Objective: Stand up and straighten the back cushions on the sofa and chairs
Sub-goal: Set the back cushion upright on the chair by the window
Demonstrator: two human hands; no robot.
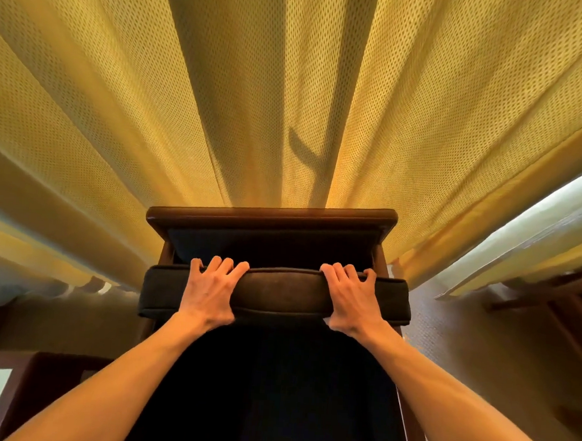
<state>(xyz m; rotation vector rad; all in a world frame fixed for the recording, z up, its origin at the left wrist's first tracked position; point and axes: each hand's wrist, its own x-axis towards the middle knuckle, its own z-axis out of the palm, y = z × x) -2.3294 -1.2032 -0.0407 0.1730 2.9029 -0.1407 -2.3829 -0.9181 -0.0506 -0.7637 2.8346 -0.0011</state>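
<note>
Head view — both hands, left hand (210,292) and right hand (354,301), grip the back cushion (278,294); yellow curtain (256,99) behind.

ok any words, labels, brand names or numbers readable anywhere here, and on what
None: no text, label, brand or number shows in the head view.
The dark back cushion, gripped by the left hand and right hand, bears no tag or print.
The wooden chair frame is unmarked.
The yellow curtain shows only a woven dot pattern.

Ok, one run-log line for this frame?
phase: straightening | left hand: grips back cushion top edge | right hand: grips same edge | cushion: upright, forward of chair frame
</note>
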